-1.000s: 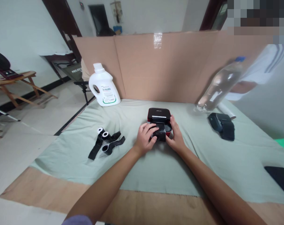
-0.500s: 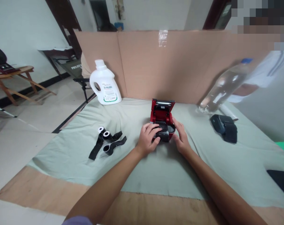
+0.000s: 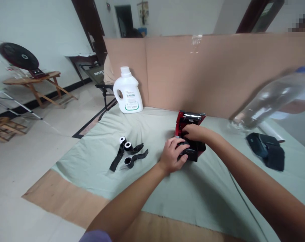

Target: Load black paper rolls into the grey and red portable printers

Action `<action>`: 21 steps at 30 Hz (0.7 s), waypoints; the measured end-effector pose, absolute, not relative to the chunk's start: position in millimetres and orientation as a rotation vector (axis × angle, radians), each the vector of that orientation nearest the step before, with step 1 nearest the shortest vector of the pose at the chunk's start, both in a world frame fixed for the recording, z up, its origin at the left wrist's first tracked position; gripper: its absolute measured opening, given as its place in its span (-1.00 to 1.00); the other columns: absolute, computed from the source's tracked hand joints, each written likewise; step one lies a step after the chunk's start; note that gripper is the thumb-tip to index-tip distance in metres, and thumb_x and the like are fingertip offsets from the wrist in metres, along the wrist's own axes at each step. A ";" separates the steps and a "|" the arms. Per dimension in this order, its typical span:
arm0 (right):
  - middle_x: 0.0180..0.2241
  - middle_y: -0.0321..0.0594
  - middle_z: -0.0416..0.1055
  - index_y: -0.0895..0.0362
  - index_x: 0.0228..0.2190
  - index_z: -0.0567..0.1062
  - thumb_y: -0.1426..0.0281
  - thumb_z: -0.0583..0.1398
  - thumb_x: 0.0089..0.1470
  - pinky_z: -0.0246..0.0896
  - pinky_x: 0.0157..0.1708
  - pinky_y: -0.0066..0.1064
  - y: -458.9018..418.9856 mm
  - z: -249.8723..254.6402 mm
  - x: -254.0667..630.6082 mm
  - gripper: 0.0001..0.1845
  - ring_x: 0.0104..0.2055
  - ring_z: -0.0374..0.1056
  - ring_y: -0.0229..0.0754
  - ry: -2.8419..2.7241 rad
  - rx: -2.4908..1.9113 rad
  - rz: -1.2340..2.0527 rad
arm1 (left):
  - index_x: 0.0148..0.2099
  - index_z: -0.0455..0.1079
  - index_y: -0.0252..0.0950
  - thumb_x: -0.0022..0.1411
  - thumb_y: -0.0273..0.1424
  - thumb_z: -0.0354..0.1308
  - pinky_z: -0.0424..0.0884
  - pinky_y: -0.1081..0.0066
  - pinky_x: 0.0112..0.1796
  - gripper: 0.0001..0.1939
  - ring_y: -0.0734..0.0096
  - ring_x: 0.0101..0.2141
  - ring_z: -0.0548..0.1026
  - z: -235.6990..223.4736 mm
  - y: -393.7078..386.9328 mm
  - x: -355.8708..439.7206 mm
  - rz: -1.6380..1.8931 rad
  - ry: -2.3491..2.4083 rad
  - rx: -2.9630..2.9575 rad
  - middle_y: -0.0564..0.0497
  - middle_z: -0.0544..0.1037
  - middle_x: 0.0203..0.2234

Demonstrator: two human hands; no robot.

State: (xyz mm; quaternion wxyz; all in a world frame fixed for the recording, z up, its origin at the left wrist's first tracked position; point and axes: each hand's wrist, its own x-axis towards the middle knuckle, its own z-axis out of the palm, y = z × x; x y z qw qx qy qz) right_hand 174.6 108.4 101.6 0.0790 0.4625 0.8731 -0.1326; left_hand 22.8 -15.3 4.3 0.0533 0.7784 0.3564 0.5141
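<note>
A small red and black printer (image 3: 178, 127) stands on the cloth with its lid tilted up and back, a shiny roller showing in the lid. My left hand (image 3: 173, 155) is closed around its front left side, fingers over the black front part (image 3: 192, 155). From the right, my right hand (image 3: 192, 131) reaches into the printer's opening with fingers bent down; their tips and anything between them are hidden. To the left lie several small rolls of black strip (image 3: 128, 146) with white cores, some with loose ends trailing.
A white jug (image 3: 129, 94) stands at the back left before a cardboard screen (image 3: 172, 70). At the right, a large clear bottle (image 3: 265, 97) leans above a dark handheld device (image 3: 265, 151) and a white roll (image 3: 270, 131). Green cloth (image 3: 162, 195) covers the board.
My right hand has moved from the printer's right side over its top and into the opening. My left hand stays at the front left. The view has shifted left.
</note>
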 end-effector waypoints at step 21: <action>-0.31 -0.11 0.56 0.05 -0.18 0.55 0.39 0.05 0.28 0.36 -0.31 -0.28 97.7 181.6 205.3 -0.73 -0.33 0.46 -0.14 2.721 1.633 -0.805 | 0.19 0.31 -0.25 0.50 -0.04 -0.18 0.36 0.09 0.09 -0.51 0.13 0.03 0.43 -5.4 -2.6 21.5 1.840 0.883 1.399 -0.23 0.42 0.08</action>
